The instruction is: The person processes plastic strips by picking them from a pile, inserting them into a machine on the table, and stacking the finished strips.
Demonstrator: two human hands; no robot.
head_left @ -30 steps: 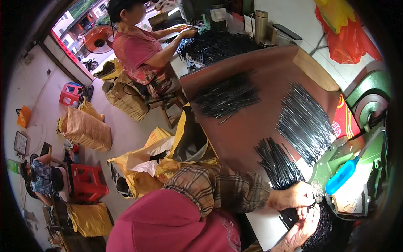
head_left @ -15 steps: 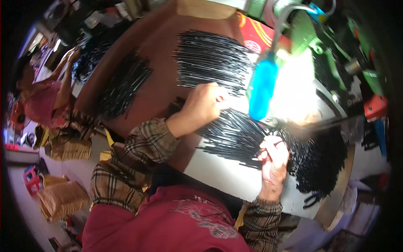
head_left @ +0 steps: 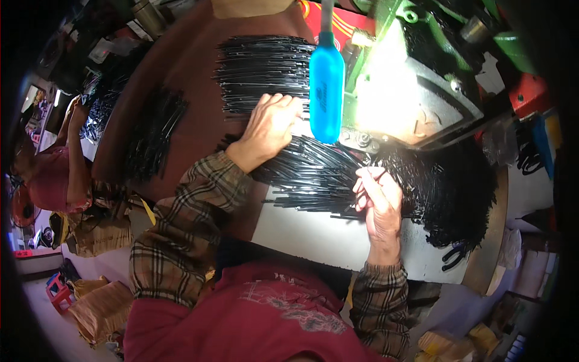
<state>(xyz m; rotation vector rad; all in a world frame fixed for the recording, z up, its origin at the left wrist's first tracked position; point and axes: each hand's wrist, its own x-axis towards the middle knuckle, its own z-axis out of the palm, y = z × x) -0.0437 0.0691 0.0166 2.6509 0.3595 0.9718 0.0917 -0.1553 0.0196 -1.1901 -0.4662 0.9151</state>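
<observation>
My left hand [head_left: 271, 127] is curled at the near edge of a neat stack of thin black wires [head_left: 262, 69]; its fingertips are hidden, so what they hold does not show. Lower and to the right, my right hand [head_left: 381, 202] pinches a thin black wire at the right end of a fanned-out heap of black wires [head_left: 307, 175]. That heap lies partly on a white board [head_left: 295, 238]. Beyond the right hand, a dense pile of black wires [head_left: 458, 202] spreads under the machine.
A blue bottle-shaped object [head_left: 326, 96] hangs before a brightly lit green machine [head_left: 437, 105]. More black wires [head_left: 154, 136] lie on the brown surface at left. Dark-handled pliers [head_left: 453, 256] rest at the board's right. A co-worker [head_left: 57, 175] handles wires at far left.
The whole view has shifted. My left hand has opened out a little from a tighter fist, over the stack's near edge. The right hand stays pinched at the heap's right end.
</observation>
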